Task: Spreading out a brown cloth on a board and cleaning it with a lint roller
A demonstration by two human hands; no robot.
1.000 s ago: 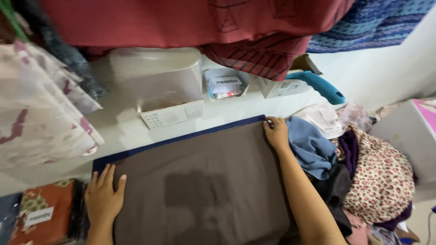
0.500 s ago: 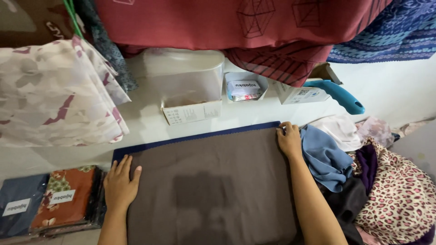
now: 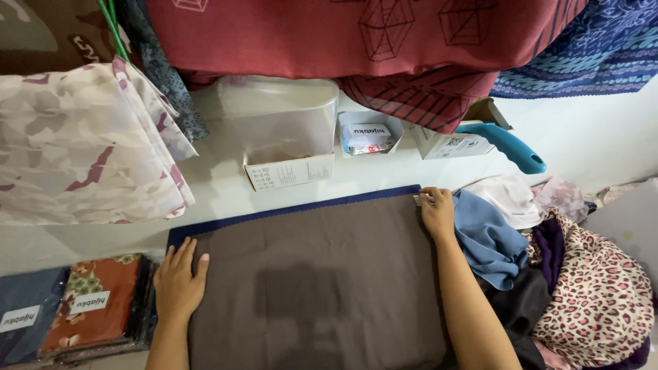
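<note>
A clear plastic tub [image 3: 277, 120] is sitting by the wall, a small tray [image 3: 370, 133] of packets beside it. The brown cloth [image 3: 315, 281] is lying on the white table [image 3: 219, 199]; the left hand [image 3: 179, 279] is pressing flat, fingers together, while the right hand [image 3: 436, 211] is pinching its far corner.
</note>
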